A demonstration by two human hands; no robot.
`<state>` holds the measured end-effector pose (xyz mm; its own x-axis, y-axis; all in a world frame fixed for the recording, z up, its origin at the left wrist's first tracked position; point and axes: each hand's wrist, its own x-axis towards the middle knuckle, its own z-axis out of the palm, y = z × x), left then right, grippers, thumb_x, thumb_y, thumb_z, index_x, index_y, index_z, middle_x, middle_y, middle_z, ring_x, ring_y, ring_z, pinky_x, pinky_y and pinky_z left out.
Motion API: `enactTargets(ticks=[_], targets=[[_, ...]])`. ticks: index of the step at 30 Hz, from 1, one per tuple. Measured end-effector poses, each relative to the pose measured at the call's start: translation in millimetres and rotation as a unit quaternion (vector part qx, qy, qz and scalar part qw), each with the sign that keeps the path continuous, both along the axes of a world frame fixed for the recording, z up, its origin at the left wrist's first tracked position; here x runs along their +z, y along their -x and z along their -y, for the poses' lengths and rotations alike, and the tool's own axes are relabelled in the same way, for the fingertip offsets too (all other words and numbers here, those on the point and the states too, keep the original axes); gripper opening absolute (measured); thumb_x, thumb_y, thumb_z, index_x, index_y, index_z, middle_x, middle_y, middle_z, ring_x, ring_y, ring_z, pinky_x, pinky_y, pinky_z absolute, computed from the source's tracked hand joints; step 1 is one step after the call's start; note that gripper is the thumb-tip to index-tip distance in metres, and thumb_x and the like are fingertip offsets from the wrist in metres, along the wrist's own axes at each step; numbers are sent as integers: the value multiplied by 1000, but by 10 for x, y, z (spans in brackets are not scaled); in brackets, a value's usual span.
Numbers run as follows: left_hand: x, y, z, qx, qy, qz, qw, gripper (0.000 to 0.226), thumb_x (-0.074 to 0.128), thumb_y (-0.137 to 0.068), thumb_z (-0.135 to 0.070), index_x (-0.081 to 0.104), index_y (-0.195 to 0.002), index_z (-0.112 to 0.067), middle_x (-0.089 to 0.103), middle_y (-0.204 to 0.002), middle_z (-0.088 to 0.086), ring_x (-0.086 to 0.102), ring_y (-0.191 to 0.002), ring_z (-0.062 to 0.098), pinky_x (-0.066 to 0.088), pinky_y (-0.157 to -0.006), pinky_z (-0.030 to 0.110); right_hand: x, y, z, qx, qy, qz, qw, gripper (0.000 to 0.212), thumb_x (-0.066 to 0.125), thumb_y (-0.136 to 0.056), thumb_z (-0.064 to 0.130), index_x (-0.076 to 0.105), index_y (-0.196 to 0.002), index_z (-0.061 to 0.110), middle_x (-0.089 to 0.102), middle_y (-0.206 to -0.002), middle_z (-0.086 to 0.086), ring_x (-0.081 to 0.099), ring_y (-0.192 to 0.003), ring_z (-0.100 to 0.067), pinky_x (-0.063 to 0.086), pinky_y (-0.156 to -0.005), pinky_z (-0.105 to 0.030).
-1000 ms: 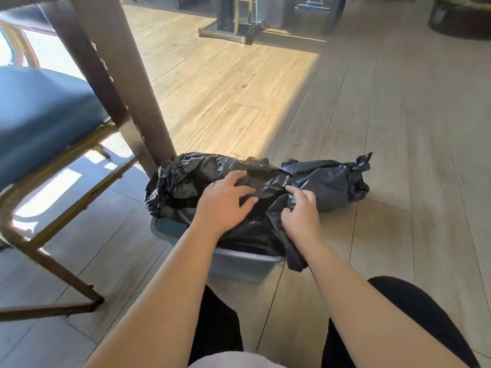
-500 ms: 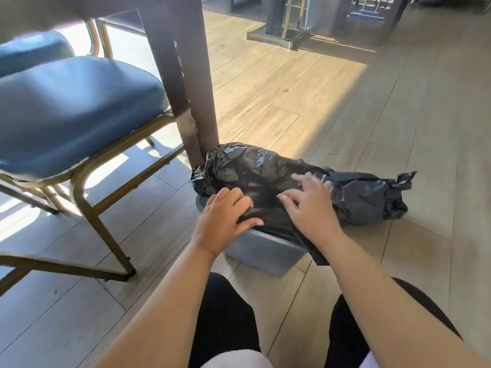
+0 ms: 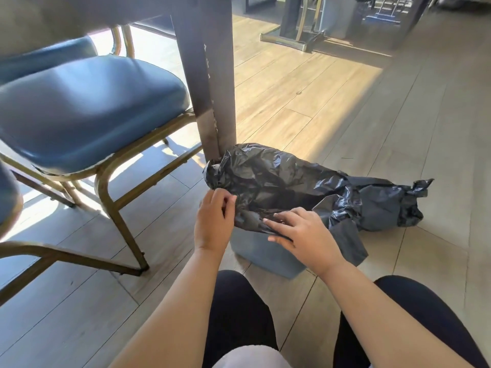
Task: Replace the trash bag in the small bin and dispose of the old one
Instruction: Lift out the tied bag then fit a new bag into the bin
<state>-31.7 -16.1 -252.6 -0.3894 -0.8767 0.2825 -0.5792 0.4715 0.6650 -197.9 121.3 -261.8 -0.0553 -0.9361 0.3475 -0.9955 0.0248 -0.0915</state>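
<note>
1. Black trash bag point(image 3: 268, 179): thin, crinkled, glossy plastic, draped over the mouth of the small bin point(image 3: 265, 252), a smooth grey-blue container on the wood-plank floor point(image 3: 345, 102) beside a dark table leg point(image 3: 210, 75).
2. Left hand point(image 3: 212, 221): fingers pinch the bag's edge at the bin's left rim.
3. Right hand point(image 3: 305, 232): fingers spread, lying flat on the plastic at the near rim.
4. A second dark bag point(image 3: 385, 205) lies bunched on the floor, touching the bin's right side.

Sunlit wood-plank floor point(image 3: 305, 102), blue padded chair point(image 3: 87, 110) on brass frame, dark table leg point(image 3: 210, 75) beside it
</note>
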Motion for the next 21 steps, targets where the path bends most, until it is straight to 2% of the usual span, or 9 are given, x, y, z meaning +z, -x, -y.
enactTargets(ticks=[2,4,5,7,9,13,16,19,21], targets=[[-36,98,14,104,-51,25,993,11,56,-97,-28,62,-106,-26,47,-119,3,45,-109,19,38,-73,22,7,-45,-22,-4,36,-31,999,40,46,-93,46,69,-121,29,64,-96,-1,58,-82,-24,49,-64,-37],[-90,155,14,164,-81,38,982,21,54,-98,-27,62,-117,-33,39,-137,4,39,-123,22,40,-86,27,27,-87,-44,-1,63,-34,997,39,50,-93,40,66,-125,25,54,-84,-4,51,-72,-23,46,-58,-38],[-101,184,9,168,-98,9,981,26,51,-99,-23,61,-122,-32,39,-141,4,40,-125,21,40,-88,25,28,-104,-59,6,71,-39,997,39,51,-93,38,66,-126,23,50,-79,-4,48,-69,-22,44,-55,-37],[-104,243,-12,153,-131,-81,976,33,43,-102,-13,59,-129,-23,45,-138,4,48,-117,14,37,-80,13,1,-132,-106,16,84,-68,994,36,54,-91,30,67,-124,21,47,-74,-3,46,-65,-22,40,-55,-35],[-97,302,-17,178,-134,-137,965,37,39,-102,-7,61,-129,-19,53,-131,5,53,-112,14,36,-75,12,-59,-168,-172,16,99,-107,989,38,57,-88,18,66,-124,19,47,-73,-2,45,-65,-21,33,-62,-32],[-104,357,-51,236,-168,-220,931,41,33,-103,-4,63,-126,-19,57,-127,1,56,-116,18,44,-89,18,-143,-241,-319,14,99,-159,982,44,45,-92,5,61,-132,16,47,-75,0,37,-70,-19,31,-66,-31],[-159,317,-89,240,-153,-230,931,43,30,-103,-3,60,-129,-18,55,-129,2,54,-120,18,43,-100,21,-189,-266,-363,27,105,-188,976,40,38,-97,6,66,-125,15,51,-74,2,38,-71,-19,31,-68,-31],[-247,307,-97,253,-161,-226,927,47,29,-101,0,56,-134,-20,52,-132,3,53,-117,16,41,-99,20,-303,-280,-417,33,77,-205,975,42,45,-89,7,67,-123,15,52,-73,4,46,-66,-18,30,-68,-31],[-333,300,-127,258,-198,-220,920,51,29,-100,0,53,-137,-25,51,-132,3,54,-116,18,44,-101,26,-372,-264,-461,27,58,-202,977,45,43,-85,7,68,-122,15,52,-72,4,51,-63,-18,30,-69,-31]])
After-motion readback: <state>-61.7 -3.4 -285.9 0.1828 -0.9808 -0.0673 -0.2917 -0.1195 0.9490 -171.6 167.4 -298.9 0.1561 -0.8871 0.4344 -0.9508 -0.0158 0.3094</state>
